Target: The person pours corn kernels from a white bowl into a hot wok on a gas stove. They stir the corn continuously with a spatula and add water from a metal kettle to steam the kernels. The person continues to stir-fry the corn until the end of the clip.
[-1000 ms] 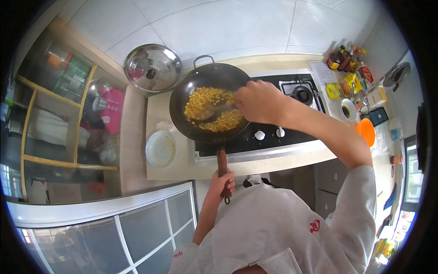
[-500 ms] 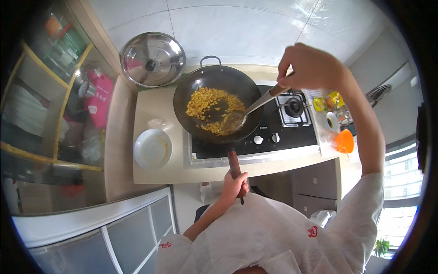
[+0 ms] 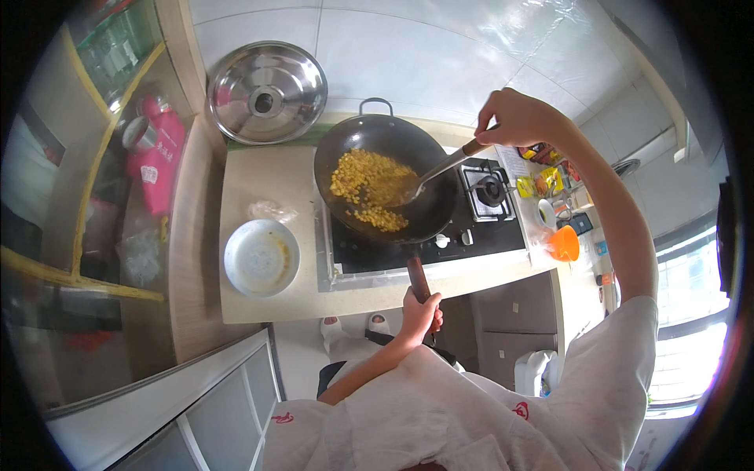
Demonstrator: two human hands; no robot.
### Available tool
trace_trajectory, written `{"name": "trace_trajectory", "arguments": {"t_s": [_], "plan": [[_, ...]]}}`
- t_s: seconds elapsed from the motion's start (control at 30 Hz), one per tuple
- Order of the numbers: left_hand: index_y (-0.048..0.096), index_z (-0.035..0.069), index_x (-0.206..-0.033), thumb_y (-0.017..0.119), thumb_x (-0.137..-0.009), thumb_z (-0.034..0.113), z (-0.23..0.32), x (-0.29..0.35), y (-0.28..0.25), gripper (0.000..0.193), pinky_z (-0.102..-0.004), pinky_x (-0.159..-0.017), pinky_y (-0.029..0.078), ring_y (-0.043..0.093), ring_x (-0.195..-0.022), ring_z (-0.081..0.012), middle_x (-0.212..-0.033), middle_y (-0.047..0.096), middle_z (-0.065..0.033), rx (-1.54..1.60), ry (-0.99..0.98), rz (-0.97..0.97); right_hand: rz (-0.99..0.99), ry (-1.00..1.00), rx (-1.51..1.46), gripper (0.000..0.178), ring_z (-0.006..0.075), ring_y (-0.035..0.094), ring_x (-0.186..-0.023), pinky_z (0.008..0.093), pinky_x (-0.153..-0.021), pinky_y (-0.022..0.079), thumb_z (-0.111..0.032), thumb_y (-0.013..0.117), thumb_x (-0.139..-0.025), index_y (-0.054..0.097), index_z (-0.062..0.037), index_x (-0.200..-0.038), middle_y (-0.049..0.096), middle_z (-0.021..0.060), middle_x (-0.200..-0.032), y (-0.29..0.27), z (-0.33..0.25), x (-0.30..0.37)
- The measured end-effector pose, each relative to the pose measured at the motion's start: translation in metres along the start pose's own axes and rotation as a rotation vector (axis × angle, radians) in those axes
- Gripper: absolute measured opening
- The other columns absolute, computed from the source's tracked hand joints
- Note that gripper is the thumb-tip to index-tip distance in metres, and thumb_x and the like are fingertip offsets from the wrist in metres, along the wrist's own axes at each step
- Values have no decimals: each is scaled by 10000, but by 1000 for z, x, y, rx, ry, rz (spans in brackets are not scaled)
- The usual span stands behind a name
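A dark round-bottomed wok sits over the left burner of the stove. Inside it lie yellow corn kernels, loosely heaped across the middle. My left hand is closed around the wok's brown wooden handle, on the near side. Above the wok's right side, my right hand grips the upper end of a metal spatula with a brown handle grip. The spatula slants down to the left, and its blurred blade is among the kernels.
A shiny steel lid leans on the tiled wall at the back left. On the left counter are a white bowl with yellowish residue and a crumpled plastic bag. Right of the wok are a bare gas burner and an orange cup.
The spatula blade has swept inward through the kernels, and the gap in their middle has mostly closed. Both hands keep their grips. The whole view has shifted a little.
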State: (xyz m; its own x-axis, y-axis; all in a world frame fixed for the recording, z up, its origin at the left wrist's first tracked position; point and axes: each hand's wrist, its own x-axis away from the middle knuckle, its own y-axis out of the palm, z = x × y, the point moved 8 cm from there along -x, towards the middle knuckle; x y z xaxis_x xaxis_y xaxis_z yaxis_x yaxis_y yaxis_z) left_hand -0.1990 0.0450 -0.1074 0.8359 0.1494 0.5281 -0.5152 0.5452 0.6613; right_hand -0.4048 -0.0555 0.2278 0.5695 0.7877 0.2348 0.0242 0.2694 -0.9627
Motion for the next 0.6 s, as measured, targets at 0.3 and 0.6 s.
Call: {"name": "trace_trajectory", "arguments": {"t_s": [0.3,0.6], "plan": [[344,91,-879,616,-804,50,4,6,-4,285,-295,-405,410,467,-458,-114,-639,436,-31,-29,-55,22,48,-2,63,164,225,559,-917,339,-781,466,-261,702,-713,686,-110,-774,586,84,-884,-1,38,26],[399,59,-848,608,-802,56,13,9,-5,214,-290,-386,391,445,-441,-106,-605,434,-17,-137,-31,109,262,-413,17,142,218,597,-842,339,-740,490,-200,660,-795,706,-107,-891,665,62,-799,19,100,-4]]}}
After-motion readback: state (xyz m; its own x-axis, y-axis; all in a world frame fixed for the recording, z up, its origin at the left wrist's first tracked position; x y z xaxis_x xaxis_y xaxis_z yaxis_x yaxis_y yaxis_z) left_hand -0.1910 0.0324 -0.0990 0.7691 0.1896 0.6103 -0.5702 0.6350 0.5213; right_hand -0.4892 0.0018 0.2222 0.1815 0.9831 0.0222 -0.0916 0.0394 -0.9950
